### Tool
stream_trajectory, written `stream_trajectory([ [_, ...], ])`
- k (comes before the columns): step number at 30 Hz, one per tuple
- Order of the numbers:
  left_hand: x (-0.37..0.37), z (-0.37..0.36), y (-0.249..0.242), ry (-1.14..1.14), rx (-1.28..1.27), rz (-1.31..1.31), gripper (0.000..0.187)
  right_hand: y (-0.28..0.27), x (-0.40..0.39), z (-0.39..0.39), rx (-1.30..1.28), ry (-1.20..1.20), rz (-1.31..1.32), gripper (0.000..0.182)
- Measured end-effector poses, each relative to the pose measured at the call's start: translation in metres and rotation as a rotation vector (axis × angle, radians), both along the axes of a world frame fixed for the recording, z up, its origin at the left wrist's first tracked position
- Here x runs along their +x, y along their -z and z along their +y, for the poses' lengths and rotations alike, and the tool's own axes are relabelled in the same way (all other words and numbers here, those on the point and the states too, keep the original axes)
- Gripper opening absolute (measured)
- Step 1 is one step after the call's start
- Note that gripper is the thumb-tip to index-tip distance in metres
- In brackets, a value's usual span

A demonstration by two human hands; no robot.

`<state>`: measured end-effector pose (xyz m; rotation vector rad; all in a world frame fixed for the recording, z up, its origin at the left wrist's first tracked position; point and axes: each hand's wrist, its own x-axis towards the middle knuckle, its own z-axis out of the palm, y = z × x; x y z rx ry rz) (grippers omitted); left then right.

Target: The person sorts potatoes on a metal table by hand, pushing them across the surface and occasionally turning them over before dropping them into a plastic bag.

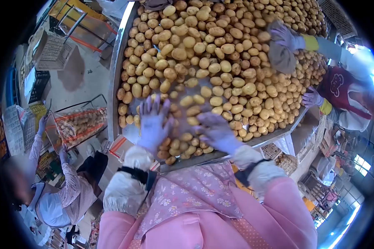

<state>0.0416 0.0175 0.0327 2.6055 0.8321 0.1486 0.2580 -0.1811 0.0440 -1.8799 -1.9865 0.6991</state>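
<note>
Several layers of small yellow-brown potatoes (pixel 224 66) spread over a large metal-edged sorting table (pixel 116 70) in front of me. My left hand (pixel 153 126), in a pale purple glove, lies over the near left part of the table with its fingers spread, potatoes around it. To its right, my right hand (pixel 219 133), gloved alike, reaches over the near potatoes with fingers stretched out and slightly blurred. Neither hand has a potato visibly in its grasp. Between them some potatoes are smeared by motion, with bits of grey table surface showing.
Across the table at right, a co-worker's gloved hand (pixel 289 37) presses a grey cloth (pixel 281 56) on the potatoes; the other hand (pixel 312 98) is at the rim. At left another person (pixel 62 195) holds a frame with a potato-filled mesh bag (pixel 81 126). Crates (pixel 54 50) stand behind.
</note>
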Motion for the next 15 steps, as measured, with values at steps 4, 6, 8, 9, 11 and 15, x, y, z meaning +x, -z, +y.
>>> stream_trajectory([
  [4,-0.054,-0.063,-0.016,0.245,-0.191,0.024,0.052,-0.003,0.013,-0.053,-0.179,0.354,-0.462,0.043],
  [6,-0.091,-0.066,-0.004,0.379,-0.384,0.045,0.051,-0.019,-0.021,-0.055,-0.237,0.275,-0.462,0.048],
  [8,-0.116,-0.053,0.006,0.291,-0.278,0.068,0.050,-0.004,-0.032,-0.046,-0.204,0.174,-0.276,0.047],
  [9,-0.124,-0.045,0.008,0.207,-0.167,0.092,0.049,-0.002,-0.035,-0.031,-0.166,0.077,-0.091,0.045],
  [11,-0.131,-0.028,0.014,0.084,-0.103,0.050,0.048,0.001,-0.023,0.028,-0.285,0.423,0.107,0.035],
  [15,-0.073,0.009,-0.012,-0.126,0.044,-0.095,0.041,0.025,0.002,0.161,0.199,0.172,-0.103,0.026],
])
